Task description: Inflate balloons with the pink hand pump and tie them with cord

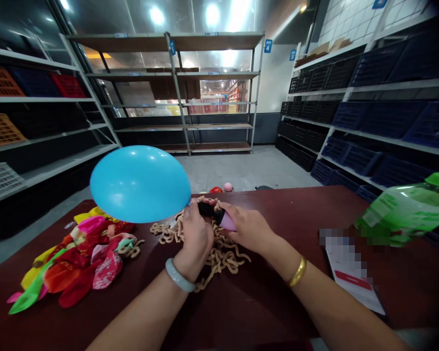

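Note:
A blown-up blue balloon (141,184) points its neck at my left hand (198,233), whose fingers are closed around that neck. My right hand (250,226) grips the lilac end of what looks like a small balloon pump (227,222). Its black part reaches to the fingers of my left hand, which hide where it meets the balloon. Under and around both hands lies a tangled heap of beige, curly cords (221,258). A pile of limp, colourful balloons or cloth pieces (80,253) spreads to the left.
The dark red table (278,302) carries a phone (354,278) and a green-tinted plastic bottle (406,209) at the right. A pink ball (228,186) and a red round thing (215,190) show past the far edge. Metal shelves (219,74) and crates (380,119) stand around.

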Demonstrator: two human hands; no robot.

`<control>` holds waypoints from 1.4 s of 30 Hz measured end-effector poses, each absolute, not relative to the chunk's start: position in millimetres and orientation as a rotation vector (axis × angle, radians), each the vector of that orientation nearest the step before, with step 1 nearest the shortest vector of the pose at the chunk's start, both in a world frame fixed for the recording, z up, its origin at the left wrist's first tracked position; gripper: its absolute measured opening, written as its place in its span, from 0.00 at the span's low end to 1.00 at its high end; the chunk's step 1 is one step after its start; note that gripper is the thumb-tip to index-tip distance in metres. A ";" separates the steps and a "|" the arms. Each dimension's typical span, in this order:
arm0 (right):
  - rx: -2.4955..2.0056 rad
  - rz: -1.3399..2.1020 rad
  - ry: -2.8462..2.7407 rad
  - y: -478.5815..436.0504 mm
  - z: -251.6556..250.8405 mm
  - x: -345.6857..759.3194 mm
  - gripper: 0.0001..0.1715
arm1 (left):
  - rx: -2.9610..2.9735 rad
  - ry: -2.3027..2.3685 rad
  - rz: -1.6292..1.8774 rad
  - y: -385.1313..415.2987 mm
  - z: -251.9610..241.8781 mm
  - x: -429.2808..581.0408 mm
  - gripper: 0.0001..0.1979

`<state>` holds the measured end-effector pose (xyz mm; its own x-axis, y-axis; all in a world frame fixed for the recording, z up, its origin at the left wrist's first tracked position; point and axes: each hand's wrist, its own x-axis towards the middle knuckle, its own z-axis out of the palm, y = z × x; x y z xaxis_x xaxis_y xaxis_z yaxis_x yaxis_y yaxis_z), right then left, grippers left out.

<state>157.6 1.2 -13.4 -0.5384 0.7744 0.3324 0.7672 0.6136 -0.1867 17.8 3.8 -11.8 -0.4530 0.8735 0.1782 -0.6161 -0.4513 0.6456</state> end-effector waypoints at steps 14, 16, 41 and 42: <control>-1.274 0.033 -2.519 -1.4 -3.4 159.8 0.35 | 0.576 0.668 1.996 10.8 -13.4 15.2 0.04; -1.273 0.037 -2.516 -1.3 -4.2 160.3 0.35 | 0.551 0.654 2.001 14.3 -10.6 7.7 0.04; -1.985 0.115 -2.347 43.6 -24.4 209.4 0.32 | 0.600 0.831 2.070 42.3 0.5 -80.7 0.09; -1.990 0.120 -2.344 43.8 -24.9 210.0 0.33 | 0.598 0.835 2.078 42.2 1.1 -83.0 0.09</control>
